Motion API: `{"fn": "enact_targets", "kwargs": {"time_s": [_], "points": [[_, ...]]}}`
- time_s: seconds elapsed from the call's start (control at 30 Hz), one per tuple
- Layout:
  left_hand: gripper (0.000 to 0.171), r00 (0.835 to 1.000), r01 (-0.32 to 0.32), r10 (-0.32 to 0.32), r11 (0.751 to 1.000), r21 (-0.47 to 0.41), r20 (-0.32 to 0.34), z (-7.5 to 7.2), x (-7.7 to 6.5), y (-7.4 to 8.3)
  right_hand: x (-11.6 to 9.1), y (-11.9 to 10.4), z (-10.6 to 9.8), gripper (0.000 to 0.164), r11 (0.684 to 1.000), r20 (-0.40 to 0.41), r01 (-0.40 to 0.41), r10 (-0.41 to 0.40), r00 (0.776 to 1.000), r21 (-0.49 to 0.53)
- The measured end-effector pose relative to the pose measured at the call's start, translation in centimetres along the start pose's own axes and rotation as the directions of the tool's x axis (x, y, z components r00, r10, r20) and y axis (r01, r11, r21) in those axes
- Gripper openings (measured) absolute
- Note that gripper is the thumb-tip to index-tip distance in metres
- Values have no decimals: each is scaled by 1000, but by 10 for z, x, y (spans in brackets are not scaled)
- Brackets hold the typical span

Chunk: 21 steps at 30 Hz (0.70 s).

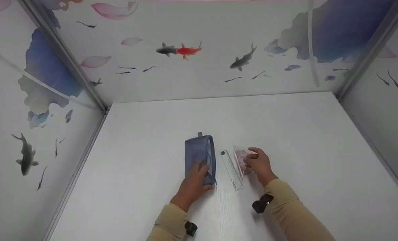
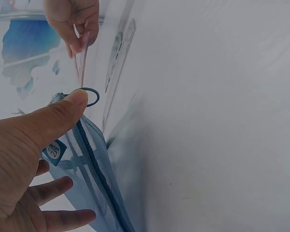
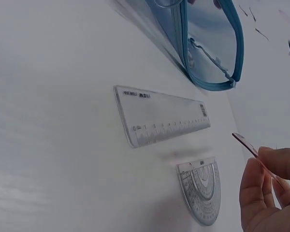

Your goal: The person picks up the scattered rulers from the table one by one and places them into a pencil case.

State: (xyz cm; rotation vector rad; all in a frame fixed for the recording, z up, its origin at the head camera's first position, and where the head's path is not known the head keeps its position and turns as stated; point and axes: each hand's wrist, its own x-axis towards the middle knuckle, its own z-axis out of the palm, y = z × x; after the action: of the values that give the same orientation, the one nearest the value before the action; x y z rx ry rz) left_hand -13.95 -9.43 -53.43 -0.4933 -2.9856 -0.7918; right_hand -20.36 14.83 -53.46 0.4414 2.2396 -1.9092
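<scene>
Fingers first: on my left hand (image 1: 190, 185) they are spaced apart, laid over the pouch (image 1: 195, 149), and from the left wrist I see the thumb pressing its end beside a dark ring (image 2: 98, 98); that hand holds the near part. The pouch is blue mesh and sits on the white bench (image 1: 135, 150), leftmost of the things I have. Its long axis runs away from me, nearly straight, with a small tab (image 1: 200, 134) pointing to the far side. A blue label (image 2: 55, 151) shows close to the thumb. The zip (image 2: 97, 164) follows the long side, and the mouth gapes to the right.

Just right of the pouch, apart from it, the ruler (image 1: 230, 169) lies flat. Its long axis slants from far left to near right; the zero end is toward me, the printed square at the far end, and the scale edge faces right.

Next comes the protractor (image 3: 203, 186), clear and flat on the bench, straight edge toward the ruler, curve turned away from it.

Then I have a thin pink piece (image 3: 249, 146), clamped between the thumb and fingers of my right hand (image 1: 259, 164). The right wrist shows me the piece edge-on and tilted, its free end leaning out leftward from the grip. From overhead it overlaps the spot right of the ruler; I cannot tell its full outline.
</scene>
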Motion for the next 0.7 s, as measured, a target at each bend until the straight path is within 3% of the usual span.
{"fn": "enact_targets", "kwargs": {"time_s": [0.7], "points": [[63, 1000, -25, 24, 999, 31, 11, 1, 2, -1, -8, -6, 29, 52, 995, 31, 17, -20, 999, 96]]}}
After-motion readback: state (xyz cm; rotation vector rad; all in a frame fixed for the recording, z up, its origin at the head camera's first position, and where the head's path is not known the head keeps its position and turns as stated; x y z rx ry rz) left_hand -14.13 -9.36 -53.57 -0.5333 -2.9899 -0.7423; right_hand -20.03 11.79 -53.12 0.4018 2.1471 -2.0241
